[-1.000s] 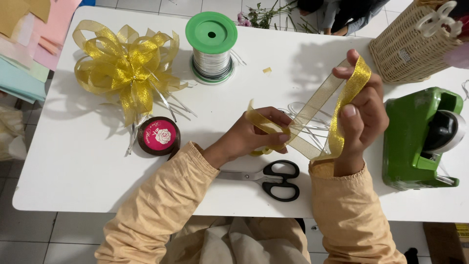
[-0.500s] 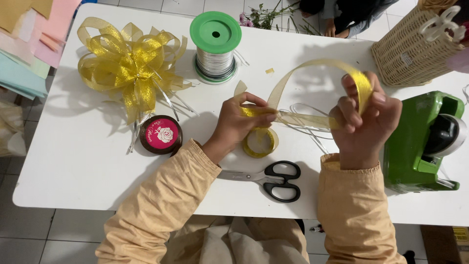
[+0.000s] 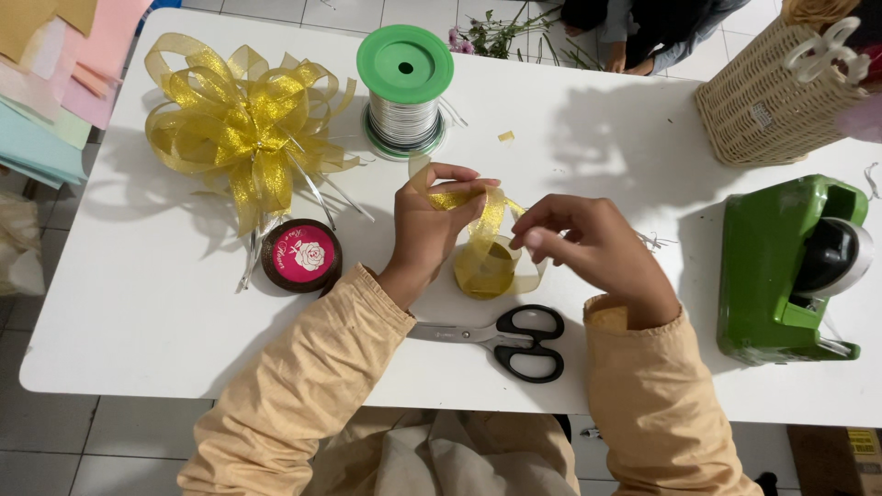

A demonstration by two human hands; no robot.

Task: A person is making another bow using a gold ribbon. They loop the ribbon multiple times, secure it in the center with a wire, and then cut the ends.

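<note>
- The left hand point(image 3: 432, 230) sits near the middle of the white desk point(image 3: 138, 303), its grip pinched shut on a strip of sheer gold ribbon point(image 3: 485, 220), thumb and forefinger closed over the strip at its upper end.
- The right hand point(image 3: 597, 248) lies at 3 o'clock from the left one; its fingertips point(image 3: 531, 241) are drawn together on the same ribbon lower down, so this grip too is closed on the strip.
- The ribbon runs down from the left hand to a small gold ribbon roll point(image 3: 485, 271) lying on the desk between the two hands, at 6 o'clock from the pinch.
- Black-handled scissors point(image 3: 505, 338) lie flat at 6 o'clock from the roll, just beside it, blades pointing toward 9 o'clock under the left wrist.
- A finished gold bow point(image 3: 243, 138) rests at 10 o'clock from the hands, well apart.
- A round brown tin with a pink rose lid point(image 3: 301, 255) sits at 9 o'clock from the left hand, below the bow's tails.
- A green-topped spool of silver ribbon point(image 3: 404, 92) stands upright at 12 o'clock.
- A green tape dispenser point(image 3: 781, 266) is at 3 o'clock; a wicker basket point(image 3: 772, 101) at 2 o'clock.
- Coloured paper sheets point(image 3: 55, 83) overlap the desk edge at 10 o'clock.
</note>
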